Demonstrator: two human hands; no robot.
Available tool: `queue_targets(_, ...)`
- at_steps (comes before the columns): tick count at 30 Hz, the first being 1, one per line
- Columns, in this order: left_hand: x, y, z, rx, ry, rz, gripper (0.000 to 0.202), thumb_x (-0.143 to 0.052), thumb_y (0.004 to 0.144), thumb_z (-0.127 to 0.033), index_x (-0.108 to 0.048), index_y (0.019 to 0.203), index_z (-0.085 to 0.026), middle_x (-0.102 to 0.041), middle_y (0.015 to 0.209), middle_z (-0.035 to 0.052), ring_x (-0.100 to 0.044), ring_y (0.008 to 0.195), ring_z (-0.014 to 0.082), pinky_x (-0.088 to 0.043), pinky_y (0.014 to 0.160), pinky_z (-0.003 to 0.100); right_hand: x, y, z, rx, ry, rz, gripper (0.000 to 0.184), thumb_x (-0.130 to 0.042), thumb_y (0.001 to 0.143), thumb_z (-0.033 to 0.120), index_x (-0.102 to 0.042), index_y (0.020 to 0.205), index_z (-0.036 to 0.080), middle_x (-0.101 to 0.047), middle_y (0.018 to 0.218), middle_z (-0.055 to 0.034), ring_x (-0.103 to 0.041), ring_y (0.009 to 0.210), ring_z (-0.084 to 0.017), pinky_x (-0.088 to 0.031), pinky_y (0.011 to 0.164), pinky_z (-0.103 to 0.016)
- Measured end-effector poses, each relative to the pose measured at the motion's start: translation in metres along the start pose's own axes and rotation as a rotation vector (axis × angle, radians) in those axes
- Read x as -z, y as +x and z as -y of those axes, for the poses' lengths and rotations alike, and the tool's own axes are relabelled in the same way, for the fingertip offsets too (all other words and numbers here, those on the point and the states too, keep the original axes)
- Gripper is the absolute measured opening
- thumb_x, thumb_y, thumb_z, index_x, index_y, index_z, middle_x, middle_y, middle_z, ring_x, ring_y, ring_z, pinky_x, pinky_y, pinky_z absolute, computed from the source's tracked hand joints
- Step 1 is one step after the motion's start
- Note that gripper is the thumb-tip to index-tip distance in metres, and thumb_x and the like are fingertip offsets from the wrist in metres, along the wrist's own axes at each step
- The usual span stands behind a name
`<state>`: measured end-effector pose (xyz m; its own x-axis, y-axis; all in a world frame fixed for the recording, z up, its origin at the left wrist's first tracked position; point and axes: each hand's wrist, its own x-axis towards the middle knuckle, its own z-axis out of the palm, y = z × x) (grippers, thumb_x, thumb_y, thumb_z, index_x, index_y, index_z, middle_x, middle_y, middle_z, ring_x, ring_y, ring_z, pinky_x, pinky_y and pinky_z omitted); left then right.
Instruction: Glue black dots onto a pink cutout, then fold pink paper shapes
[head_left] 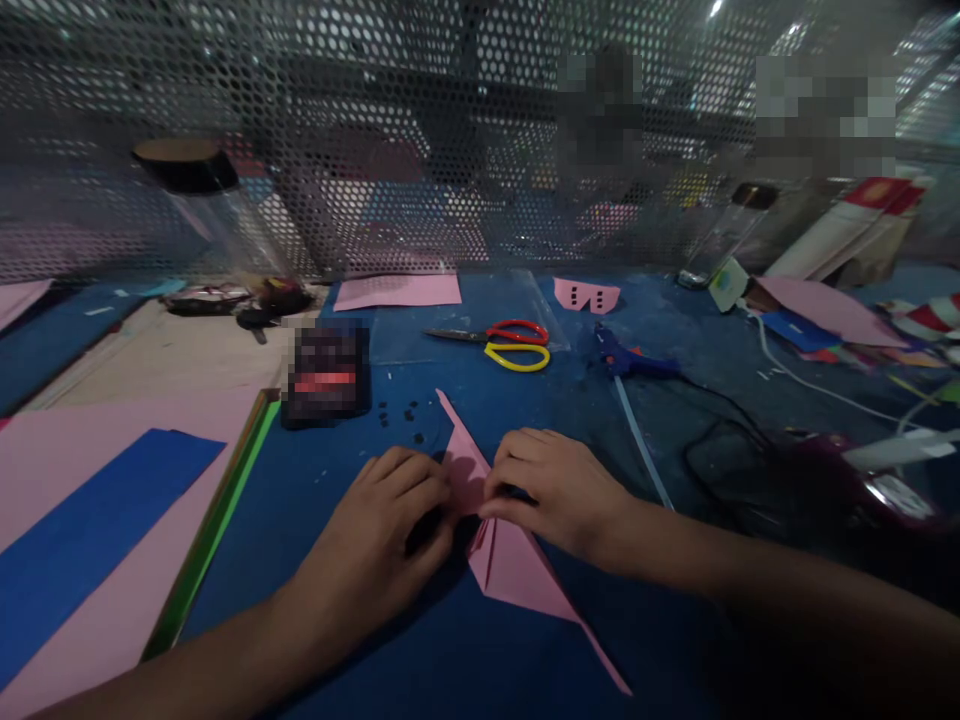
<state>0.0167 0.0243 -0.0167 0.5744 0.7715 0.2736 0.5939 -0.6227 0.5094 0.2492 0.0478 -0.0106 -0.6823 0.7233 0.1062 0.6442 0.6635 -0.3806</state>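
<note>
A folded pink paper (517, 570) lies slantwise on the blue table, with narrow pointed tips at its far and near ends. My left hand (397, 510) grips its left edge near the middle, fingers curled and partly hiding it. From the other side my right hand (555, 490) pinches the same paper, thumb and fingers closed on its right edge. Small folds show just below the fingertips. Beyond the hands lie scissors (517, 345) with one red and one yellow handle loop. Several tiny black pieces (397, 412) are scattered left of the paper's far tip.
A blue glue gun (637, 362) with a cord lies at right. At left are a dark blurred-out object (327, 375), a green-edged strip (217, 530) and a blue sheet (105, 530). Pink cut-outs (586, 295) lie before the perforated metal screen (420, 130). Clear jars stand near it.
</note>
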Motion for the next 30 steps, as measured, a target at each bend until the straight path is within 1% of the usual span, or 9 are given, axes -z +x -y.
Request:
queue_targets(4, -0.0002, -0.0003, 0.0005, 0.001, 0.005, -0.008, 0.01, -0.058, 0.092, -0.011, -0.064, 0.09, -0.018, -0.066, 0.096, 0.0031, -0.053, 0.091, 0.0209, -0.04, 0.08, 0.037, -0.0009, 0.0004, 0.0006, -0.004, -0.009, -0.004, 0.026, -0.066, 0.094, 0.045, -0.072, 0.093, 0.021, -0.067, 0.096, -0.0013, -0.062, 0.093, -0.019, -0.042, 0.081, -0.033)
queue_targets(13, -0.0011, 0.0006, -0.0003, 0.011, -0.016, -0.018, 0.01, -0.058, 0.092, -0.012, -0.065, 0.088, -0.019, -0.067, 0.095, 0.002, -0.054, 0.092, 0.0206, -0.039, 0.08, 0.037, 0.0011, -0.0012, 0.0012, -0.001, 0.005, -0.001, 0.023, -0.068, 0.093, 0.044, -0.072, 0.09, 0.022, -0.067, 0.096, -0.0001, -0.062, 0.093, -0.019, -0.042, 0.08, -0.033)
queue_targets(21, -0.0015, -0.0007, 0.0002, 0.01, 0.009, -0.007, 0.011, -0.057, 0.095, -0.016, -0.064, 0.088, -0.02, -0.067, 0.096, 0.0021, -0.054, 0.093, 0.0213, -0.04, 0.081, 0.037, -0.0011, -0.0017, 0.0002, -0.068, 0.164, -0.056, 0.016, -0.074, 0.09, 0.037, -0.07, 0.089, 0.022, -0.065, 0.093, 0.0008, -0.06, 0.091, -0.016, -0.044, 0.079, -0.028)
queue_targets(30, 0.0019, -0.0009, -0.0033, 0.031, 0.014, 0.006, 0.014, -0.054, 0.098, -0.018, -0.065, 0.09, -0.021, -0.068, 0.098, 0.0024, -0.055, 0.096, 0.0221, -0.04, 0.084, 0.039, -0.0026, 0.0011, 0.003, -0.162, 0.235, -0.063, 0.011, -0.078, 0.085, 0.029, -0.07, 0.083, 0.023, -0.064, 0.088, 0.0022, -0.058, 0.087, -0.016, -0.044, 0.08, -0.029)
